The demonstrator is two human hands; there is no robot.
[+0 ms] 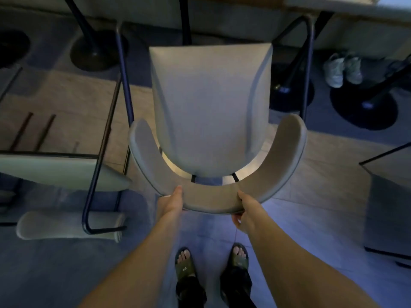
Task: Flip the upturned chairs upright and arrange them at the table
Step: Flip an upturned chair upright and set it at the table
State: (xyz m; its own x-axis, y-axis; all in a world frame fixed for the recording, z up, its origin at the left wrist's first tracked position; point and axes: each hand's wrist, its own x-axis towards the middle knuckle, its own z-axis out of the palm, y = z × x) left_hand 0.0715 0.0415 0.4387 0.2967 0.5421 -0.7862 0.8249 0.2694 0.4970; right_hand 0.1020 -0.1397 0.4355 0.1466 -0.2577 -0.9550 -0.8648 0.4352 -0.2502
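While both bare arms reach forward and down, the left hand [170, 202] and the right hand [245, 213] are closed around the curved backrest [213, 196] of an upright chair [209, 112], one at each side of its middle. The left thumb lies on the top edge of the backrest, and the right hand wraps the rim with its fingers curled under. This chair stands on its legs with its pale seat facing up and its front edge pushed toward the table [333, 5], whose light top runs along the upper edge of the view. Dark table posts with round bases [97, 52] stand on the floor beyond the seat.

To the left, a second chair [66, 172] lies upturned: its pale seat is on edge, its dark metal leg frame [104, 152] rises and loops over it, and its backrest rests on the floor nearest the camera. At the right edge part of another piece of furniture [387, 196] shows, though what it is cannot be told. A pair of light shoes [343, 68] sits under the table at upper right. Below, the person's feet in dark sandals [185, 263] stand on the bluish floor just behind the held chair
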